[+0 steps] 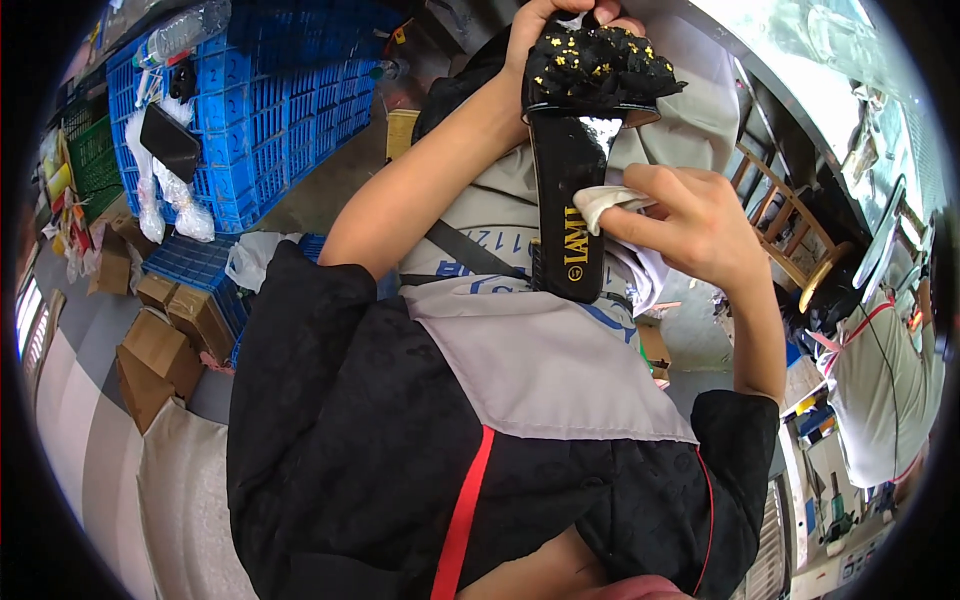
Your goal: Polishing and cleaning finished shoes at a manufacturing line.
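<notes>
A black slide sandal [565,165] lies lengthwise over my lap, toe end away from me and heel toward my chest. Its strap [600,75] is covered in black ruffles with small yellow flowers; gold print marks the glossy insole. My left hand [527,40] grips the toe end from the far side, fingers partly hidden behind the strap. Pinched between the thumb and fingers of my right hand [695,225] is a white cloth [600,200], which touches the insole near its right edge. A grey apron [570,375] covers my front below the heel.
Stacked blue plastic crates [270,130] stand at the left, with a phone [171,143] and a plastic bottle [190,30] on them. Cardboard boxes [160,355] sit below. On the right are a wooden stool [790,225] and another person in an apron [875,400].
</notes>
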The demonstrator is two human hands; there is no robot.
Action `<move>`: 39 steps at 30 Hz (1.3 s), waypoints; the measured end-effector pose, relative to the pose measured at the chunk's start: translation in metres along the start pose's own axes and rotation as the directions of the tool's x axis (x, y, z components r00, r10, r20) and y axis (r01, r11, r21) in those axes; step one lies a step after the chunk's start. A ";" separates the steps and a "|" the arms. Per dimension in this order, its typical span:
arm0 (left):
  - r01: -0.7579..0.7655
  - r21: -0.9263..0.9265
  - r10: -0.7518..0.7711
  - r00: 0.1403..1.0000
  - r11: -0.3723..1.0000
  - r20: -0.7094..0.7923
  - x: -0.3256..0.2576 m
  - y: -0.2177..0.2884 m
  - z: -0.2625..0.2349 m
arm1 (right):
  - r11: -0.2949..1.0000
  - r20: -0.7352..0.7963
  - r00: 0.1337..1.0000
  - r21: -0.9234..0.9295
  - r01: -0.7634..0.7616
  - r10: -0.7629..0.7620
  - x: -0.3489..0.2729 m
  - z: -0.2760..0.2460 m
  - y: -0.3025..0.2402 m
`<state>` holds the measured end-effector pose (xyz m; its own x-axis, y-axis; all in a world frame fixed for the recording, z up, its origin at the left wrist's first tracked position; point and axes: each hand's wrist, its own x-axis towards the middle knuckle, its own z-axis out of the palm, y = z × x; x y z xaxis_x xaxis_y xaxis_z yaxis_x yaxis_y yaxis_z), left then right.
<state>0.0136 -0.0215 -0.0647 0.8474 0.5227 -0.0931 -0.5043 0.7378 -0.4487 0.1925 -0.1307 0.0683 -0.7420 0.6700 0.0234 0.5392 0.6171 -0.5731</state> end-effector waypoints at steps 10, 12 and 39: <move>0.007 0.153 -0.033 0.986 0.988 0.165 0.000 0.000 -0.012 | 0.977 -0.049 0.982 0.120 -0.175 0.182 -0.012 0.020 0.000; 0.019 0.235 -0.052 0.989 0.972 0.137 0.000 0.002 -0.013 | 0.971 -0.040 0.985 0.180 -0.160 0.169 -0.013 0.023 -0.001; 0.000 0.105 -0.014 0.991 0.995 0.133 -0.002 -0.013 -0.006 | 0.886 -0.134 0.897 0.272 -0.375 0.421 -0.033 0.045 -0.030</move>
<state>0.0198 -0.0348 -0.0640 0.8251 0.5641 0.0320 -0.5187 0.7786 -0.3532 0.1832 -0.1898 0.0480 -0.3854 0.9161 -0.1106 0.6478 0.1832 -0.7395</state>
